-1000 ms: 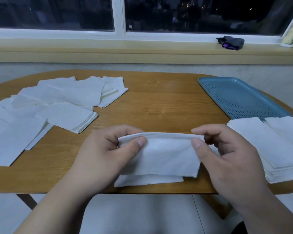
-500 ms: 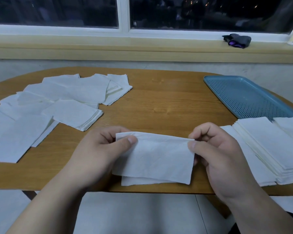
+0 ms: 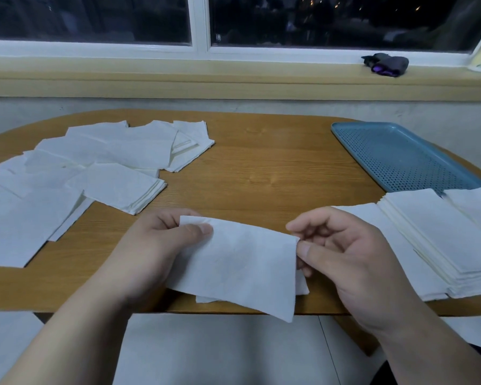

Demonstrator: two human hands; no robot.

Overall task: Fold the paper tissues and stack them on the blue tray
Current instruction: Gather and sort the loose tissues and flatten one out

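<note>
Head view: my left hand (image 3: 150, 254) and right hand (image 3: 353, 262) each pinch a top corner of the thin white folded paper tissue (image 3: 247, 268) above the near edge of the brown wooden table (image 3: 261, 179). It looks feather-light, limp and tearable; gentle corner grips seem best.

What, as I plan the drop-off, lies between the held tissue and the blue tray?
A low stack of tissues lies between the held tissue and the bare part of the tray, hiding its near end. Lifting over it should probably work.
</note>
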